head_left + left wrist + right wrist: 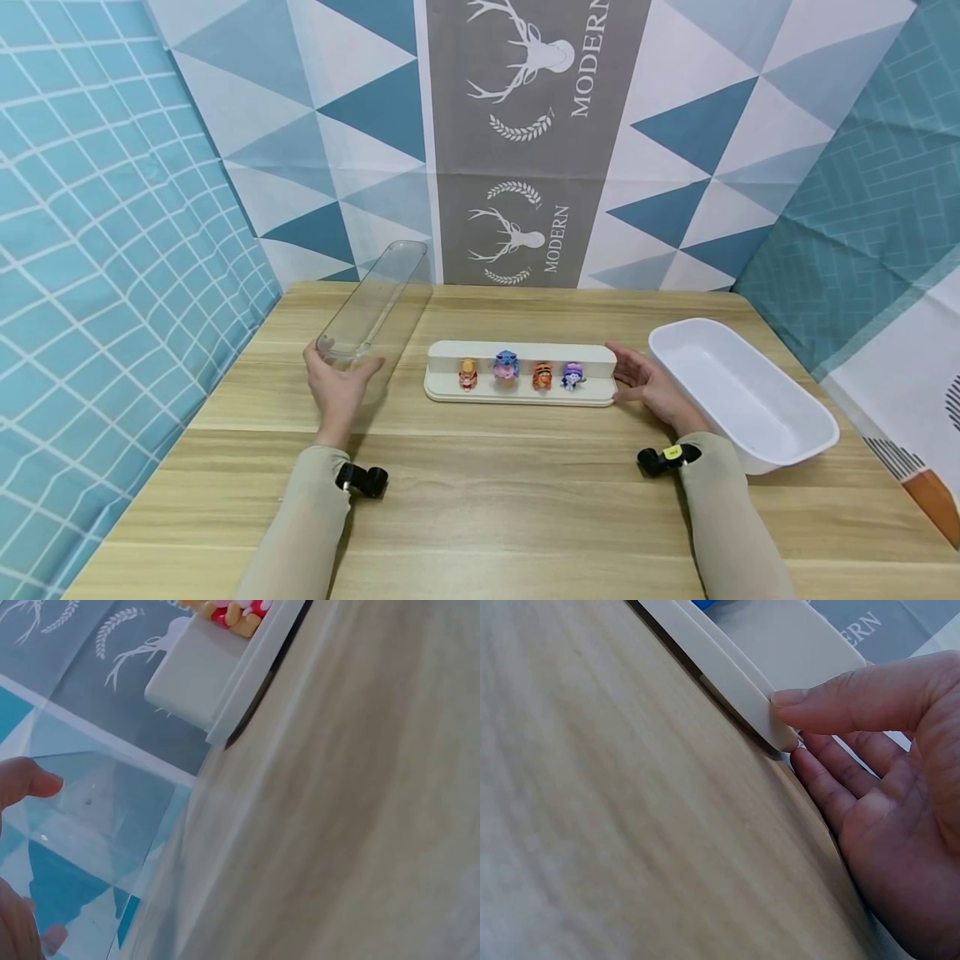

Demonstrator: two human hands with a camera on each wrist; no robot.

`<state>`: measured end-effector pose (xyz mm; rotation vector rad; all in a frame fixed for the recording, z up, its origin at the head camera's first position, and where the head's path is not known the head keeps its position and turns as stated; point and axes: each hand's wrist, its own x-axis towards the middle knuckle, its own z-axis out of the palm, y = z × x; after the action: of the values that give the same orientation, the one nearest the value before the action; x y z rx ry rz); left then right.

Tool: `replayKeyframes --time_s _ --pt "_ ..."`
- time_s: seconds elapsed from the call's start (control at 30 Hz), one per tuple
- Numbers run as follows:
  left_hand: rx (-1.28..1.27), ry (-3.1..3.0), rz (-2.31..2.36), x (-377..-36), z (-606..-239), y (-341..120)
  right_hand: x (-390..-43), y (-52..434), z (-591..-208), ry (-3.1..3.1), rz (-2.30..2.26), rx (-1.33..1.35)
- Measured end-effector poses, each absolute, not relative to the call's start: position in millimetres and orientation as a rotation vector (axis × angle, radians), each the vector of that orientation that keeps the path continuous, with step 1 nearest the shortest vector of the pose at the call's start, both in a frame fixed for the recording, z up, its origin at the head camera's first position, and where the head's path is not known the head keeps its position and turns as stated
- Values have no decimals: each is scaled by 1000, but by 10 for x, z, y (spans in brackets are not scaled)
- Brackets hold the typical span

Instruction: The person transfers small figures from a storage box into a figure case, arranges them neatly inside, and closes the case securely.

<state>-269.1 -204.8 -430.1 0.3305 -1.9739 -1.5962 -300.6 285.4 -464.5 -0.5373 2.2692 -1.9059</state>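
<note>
My left hand (335,392) grips the near end of a long clear plastic cover (375,308), thumb on one side and fingers on the other. In the left wrist view the transparent cover (97,802) spans the gap between thumb and fingers. To its right lies a cream two-step display stand (446,390). On the lower step, in a row, are a yellow-orange figurine (468,375), a blue one (506,367), an orange striped one (542,376) and a purple one (573,375). My right hand (656,387) pinches the stand's right end, its thumb (832,701) on the base rim.
A white rectangular basin (735,383) stands at the right, just beside my right hand. Wood-grain tabletop (525,500) stretches in front of the stand. Patterned cloth (375,125) hangs behind the table, and blue checked cloth (112,208) on the left.
</note>
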Motion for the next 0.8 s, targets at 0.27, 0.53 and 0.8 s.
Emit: replayKeyframes --time_s 0.27,0.53,0.8 --pt "278 -1961 -1590 -2678 -4262 -2141 -2997 2853 -4647 2271 -1900 -517" --pt "246 -1980 -1599 -2661 -4123 -2206 -2993 2866 -4653 2262 -1909 -537" --pt "160 -1957 -1637 -2638 -4010 -2229 -3003 2857 -4651 2261 -1912 -542"
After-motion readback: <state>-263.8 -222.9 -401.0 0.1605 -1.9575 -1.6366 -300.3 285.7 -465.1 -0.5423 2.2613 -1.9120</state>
